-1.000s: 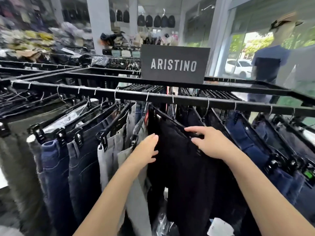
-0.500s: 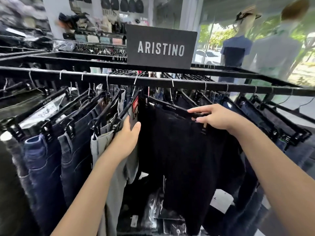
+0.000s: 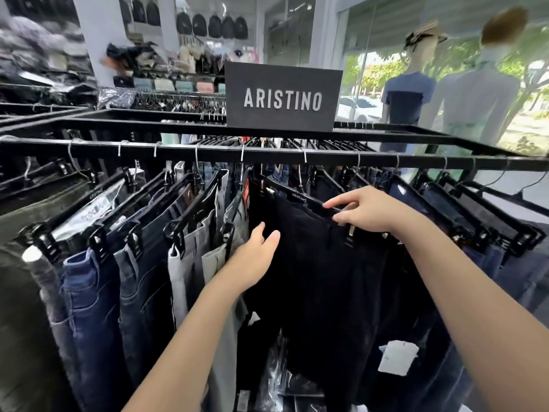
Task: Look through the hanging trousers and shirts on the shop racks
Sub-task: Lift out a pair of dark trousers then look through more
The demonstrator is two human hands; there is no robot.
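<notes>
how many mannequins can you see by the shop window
2. One mannequin in a dark blue T-shirt and straw hat stands just right of the ARISTINO sign; a second in a pale grey top stands further right. Others may be hidden beyond the frame.

Black metal rack [image 3: 267,157]: rail hung with clip-hangered trousers [image 3: 320,263], "ARISTINO" sign [image 3: 282,98] standing on top.

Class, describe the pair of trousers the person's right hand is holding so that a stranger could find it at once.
Start at the black ARISTINO sign on the rack and drop to the front rail just below it. The black trousers hang there on an ARISTINO-printed hanger gripped by the right hand. They are the darkest pair, between light grey trousers and blue jeans.
</notes>
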